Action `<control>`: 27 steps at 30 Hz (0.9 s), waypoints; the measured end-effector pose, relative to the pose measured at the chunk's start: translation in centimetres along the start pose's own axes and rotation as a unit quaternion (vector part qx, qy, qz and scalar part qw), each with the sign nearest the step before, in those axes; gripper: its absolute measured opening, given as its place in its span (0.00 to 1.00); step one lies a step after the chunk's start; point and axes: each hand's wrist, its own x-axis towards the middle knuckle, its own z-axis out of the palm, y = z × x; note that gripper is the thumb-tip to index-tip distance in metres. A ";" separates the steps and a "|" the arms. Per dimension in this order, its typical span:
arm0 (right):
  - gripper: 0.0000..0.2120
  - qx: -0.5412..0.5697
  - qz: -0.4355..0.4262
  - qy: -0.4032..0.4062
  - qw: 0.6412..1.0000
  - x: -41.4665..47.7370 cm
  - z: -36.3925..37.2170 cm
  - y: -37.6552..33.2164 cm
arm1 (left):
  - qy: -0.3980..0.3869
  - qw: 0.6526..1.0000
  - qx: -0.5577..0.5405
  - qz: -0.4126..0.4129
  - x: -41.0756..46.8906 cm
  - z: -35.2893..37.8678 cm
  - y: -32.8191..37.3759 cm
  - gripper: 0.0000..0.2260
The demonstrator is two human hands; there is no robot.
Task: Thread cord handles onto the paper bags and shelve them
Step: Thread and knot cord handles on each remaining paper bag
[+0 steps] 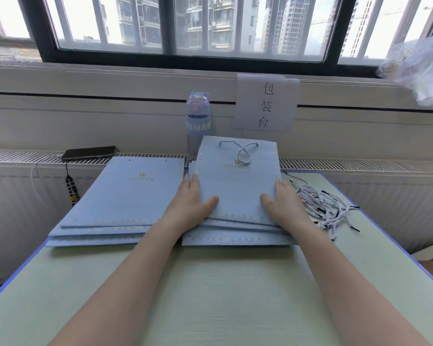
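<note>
Green table [210, 295]. Threaded bag stack [238, 186]: left hand [189, 198], right hand [284, 199] flank sides, fingers straight, thumbs atop. Square edges evenly before lifting.

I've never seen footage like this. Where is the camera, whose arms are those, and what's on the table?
No machine here: a person wears one camera on the head, looking forward and down, so the bare arms are their own. The left hand and right hand lie with straight fingers along the side edges of the top light-blue flat paper bag, thumbs resting on it. That bag already carries a twisted white-and-blue cord handle. A second stack of light-blue bags to its left shows empty holes, no cord. A pile of loose twisted cords lies at the right on the pale green table. Behind stand a clear blue water bottle and a dark phone.
</note>
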 end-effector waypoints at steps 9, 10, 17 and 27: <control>0.30 -0.085 0.000 0.032 0.996 -0.6 0.1 -0.4 | 0.047 0.989 0.135 -0.025 -0.9 0.2 2.2 0.31; 0.31 -0.093 -0.002 0.038 0.995 -0.8 0.1 -0.5 | 0.047 0.988 0.145 -0.033 -1.0 0.2 2.4 0.32; 0.26 -0.209 -0.138 0.023 0.968 -1.1 0.2 -1.0 | 0.095 0.970 0.207 0.084 2.7 -0.3 5.0 0.39; 0.21 -0.122 -0.139 0.018 0.983 -0.6 0.6 -0.5 | -0.010 0.969 0.218 0.120 11.1 3.3 6.7 0.36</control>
